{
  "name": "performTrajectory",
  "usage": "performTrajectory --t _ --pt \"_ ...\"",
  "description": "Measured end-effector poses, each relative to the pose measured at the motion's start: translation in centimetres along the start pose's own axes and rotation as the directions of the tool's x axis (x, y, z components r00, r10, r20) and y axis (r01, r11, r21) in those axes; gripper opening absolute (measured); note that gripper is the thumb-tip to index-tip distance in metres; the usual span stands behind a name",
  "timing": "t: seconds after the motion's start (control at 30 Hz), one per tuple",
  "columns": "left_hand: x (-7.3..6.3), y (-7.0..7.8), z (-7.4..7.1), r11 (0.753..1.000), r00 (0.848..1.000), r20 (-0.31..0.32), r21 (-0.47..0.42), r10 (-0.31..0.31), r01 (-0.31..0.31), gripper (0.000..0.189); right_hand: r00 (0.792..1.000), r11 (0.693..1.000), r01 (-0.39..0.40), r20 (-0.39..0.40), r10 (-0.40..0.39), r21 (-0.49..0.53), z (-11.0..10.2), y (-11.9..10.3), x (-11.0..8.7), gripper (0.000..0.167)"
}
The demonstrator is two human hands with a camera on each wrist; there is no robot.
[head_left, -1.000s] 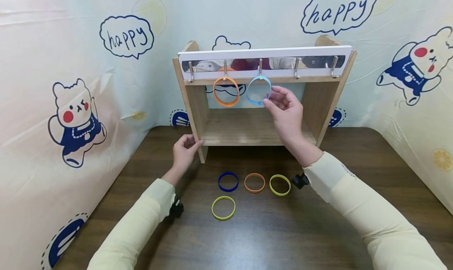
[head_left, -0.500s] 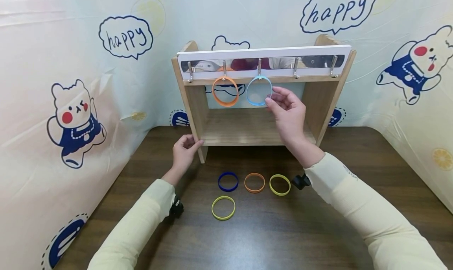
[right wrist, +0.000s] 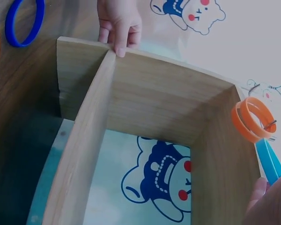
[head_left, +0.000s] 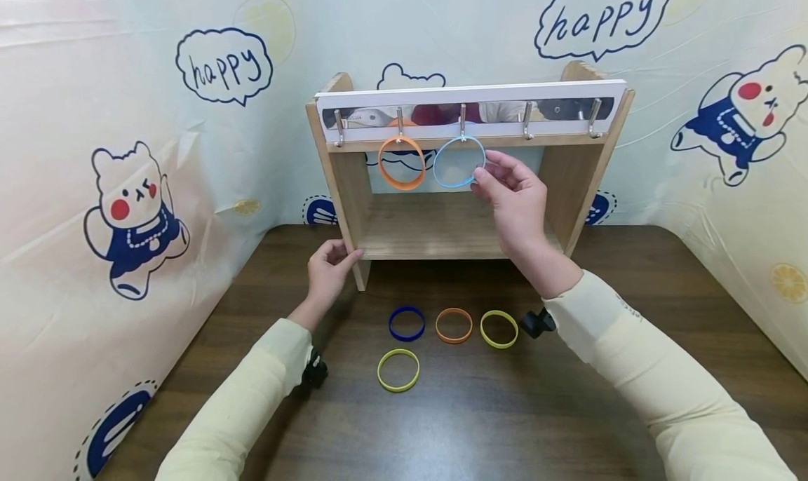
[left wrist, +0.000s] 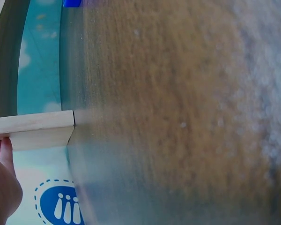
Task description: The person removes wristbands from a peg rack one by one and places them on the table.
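Observation:
In the head view my right hand (head_left: pixel 520 204) pinches the right side of a light blue silicone wristband (right wrist: pixel 269 161) between thumb and fingers. The band's top is at the middle hook (head_left: pixel 463 120) of the rack's rail. Beside it, a thick orange wristband (head_left: pixel 405 186) hangs on the second hook from the left; the right wrist view shows two orange loops there. My left hand (head_left: pixel 327 274) grips the left side panel of the wooden rack (head_left: pixel 435 221), thumb at its front edge near the shelf. The left wrist view catches only part of that hand, against the wood.
On the brown table (head_left: pixel 492 418) in front of the rack lie a dark blue wristband (head_left: pixel 407 339), a thin orange one (head_left: pixel 454 341) and a yellow one (head_left: pixel 499 346) in a row. Another yellow wristband (head_left: pixel 398 390) lies nearer. A printed cloth (head_left: pixel 214 158) stands behind the rack.
The light blue wristband has turned a little, its left side shifting left and its rim looking thinner. My right hand has edged slightly to the right; my left hand keeps its place.

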State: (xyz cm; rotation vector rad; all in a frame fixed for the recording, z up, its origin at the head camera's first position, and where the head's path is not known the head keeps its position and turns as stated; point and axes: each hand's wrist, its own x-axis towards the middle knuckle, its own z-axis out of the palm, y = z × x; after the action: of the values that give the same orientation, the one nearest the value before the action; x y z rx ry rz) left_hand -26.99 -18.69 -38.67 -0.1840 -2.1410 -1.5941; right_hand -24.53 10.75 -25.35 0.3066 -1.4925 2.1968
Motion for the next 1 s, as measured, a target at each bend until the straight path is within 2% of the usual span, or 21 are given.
performTrajectory --t 0.2,0.43,0.47,0.77,1.0 --pt "0.1 -0.1 0.0 1.000 1.000 -0.002 0.011 -0.011 0.011 0.027 1.000 0.999 -0.023 -0.020 0.024 0.045 0.0 -0.6 0.2 0.025" --pt "1.5 -3.7 0.2 0.999 1.000 -0.002 -0.022 -0.030 0.030 0.032 0.998 0.993 -0.033 -0.044 0.038 0.113 0.3 -1.0 0.5 0.025" --pt "1.5 -3.9 0.2 0.999 1.000 -0.004 -0.022 -0.030 0.030 0.033 0.998 0.992 -0.034 -0.048 0.040 0.121 0.3 -1.1 0.6 0.024" --pt "1.4 -4.2 0.2 1.000 1.000 -0.010 -0.017 -0.011 0.011 0.034 0.997 0.980 -0.029 -0.063 0.043 0.197 0.6 -1.5 1.0 0.021" --pt "1.4 -4.2 0.2 1.000 1.000 -0.013 -0.020 -0.005 0.005 0.034 0.999 0.988 -0.016 -0.046 0.023 0.153 0.5 -2.0 0.8 0.024"
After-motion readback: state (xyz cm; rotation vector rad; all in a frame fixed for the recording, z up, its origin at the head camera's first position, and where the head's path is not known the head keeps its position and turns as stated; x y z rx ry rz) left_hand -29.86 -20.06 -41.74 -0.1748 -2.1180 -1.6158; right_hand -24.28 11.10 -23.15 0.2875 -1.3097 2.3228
